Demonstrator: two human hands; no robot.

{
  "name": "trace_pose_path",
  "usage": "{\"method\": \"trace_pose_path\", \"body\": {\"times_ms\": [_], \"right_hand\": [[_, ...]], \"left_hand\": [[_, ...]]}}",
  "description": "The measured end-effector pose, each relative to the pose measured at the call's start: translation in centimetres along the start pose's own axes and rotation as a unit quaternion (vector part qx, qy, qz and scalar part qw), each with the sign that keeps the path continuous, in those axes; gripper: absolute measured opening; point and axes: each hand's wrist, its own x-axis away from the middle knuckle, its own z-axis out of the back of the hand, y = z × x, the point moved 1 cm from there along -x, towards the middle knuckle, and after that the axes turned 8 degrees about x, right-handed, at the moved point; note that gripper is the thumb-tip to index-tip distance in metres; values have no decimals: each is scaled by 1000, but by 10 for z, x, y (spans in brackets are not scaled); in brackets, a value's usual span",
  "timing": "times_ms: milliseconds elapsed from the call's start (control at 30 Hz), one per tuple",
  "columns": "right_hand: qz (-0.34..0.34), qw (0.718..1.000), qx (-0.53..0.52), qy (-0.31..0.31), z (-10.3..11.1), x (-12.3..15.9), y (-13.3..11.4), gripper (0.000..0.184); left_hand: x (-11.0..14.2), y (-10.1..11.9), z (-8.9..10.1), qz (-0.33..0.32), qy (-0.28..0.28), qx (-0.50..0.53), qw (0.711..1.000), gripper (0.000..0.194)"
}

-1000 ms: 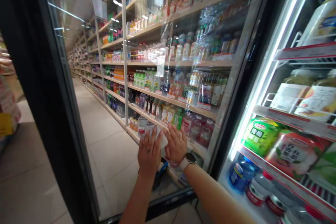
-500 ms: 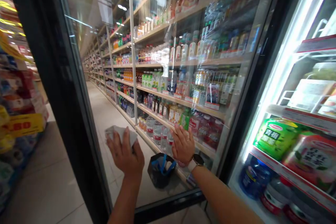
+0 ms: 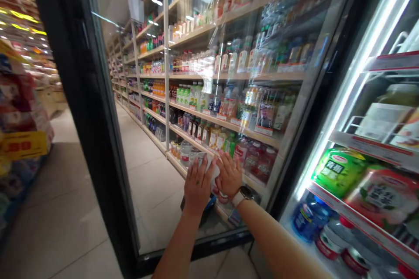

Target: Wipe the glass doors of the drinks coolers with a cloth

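Observation:
A glass door [image 3: 153, 226] in a black frame stands in front of me. My left hand [image 3: 197, 186] presses a light grey cloth [image 3: 214, 171] against the glass, its fingers stretched over the cloth, which is partly hidden beneath them. Close beside it, my right hand [image 3: 229, 176] rests on the pane with fingers extended and nothing visible in it. A dark watch [image 3: 247, 193] is on the right wrist. Behind my left hand and forearm, a dark bucket with something blue [image 3: 211, 202] shows in the glass, mostly covered.
Shelves of bottled drinks [image 3: 203, 111] appear in or through the pane. On the right is a lit cooler with a green drink pack [image 3: 340, 170], a red one [image 3: 382, 196] and large bottles [image 3: 330, 237]. Stacked goods with a yellow price sign [image 3: 24, 145] stand left on the tiled floor.
My left hand has slid the cloth rightward across the glass, from well apart to right beside my right hand. The right hand stays nearly in place. The view has shifted slightly.

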Motion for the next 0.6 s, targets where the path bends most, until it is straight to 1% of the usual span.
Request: {"method": "trace_pose_path", "body": {"times_ms": [67,133,233,300,333,400,467,533,600], "right_hand": [[-5,1000,3,-7,2,0,0,56],[-6,1000,2,-4,3,1,-1,58],[-8,1000,-3,0,4,2,-2,58],[-10,1000,-4,3,5,2,-2,58],[-9,1000,-4,6,6,1,-3,58],[-4,1000,-3,14,8,0,-3,57],[2,1000,0,18,9,-1,-3,56],[5,1000,2,17,9,-1,-3,56],[1,1000,0,16,6,0,-2,56]], "left_hand": [[0,-16,17,0,-2,-31,1000,49],[-2,-35,37,22,16,-68,997,51],[-10,-62,64,85,64,-101,989,52],[-16,-72,74,139,97,-99,981,56],[-19,-73,75,160,107,-93,977,57],[-23,-66,68,175,113,-74,975,57],[-24,-49,52,162,102,-53,980,57],[-21,-28,31,136,77,-31,987,58],[-16,-8,12,99,37,-13,994,58]]}}
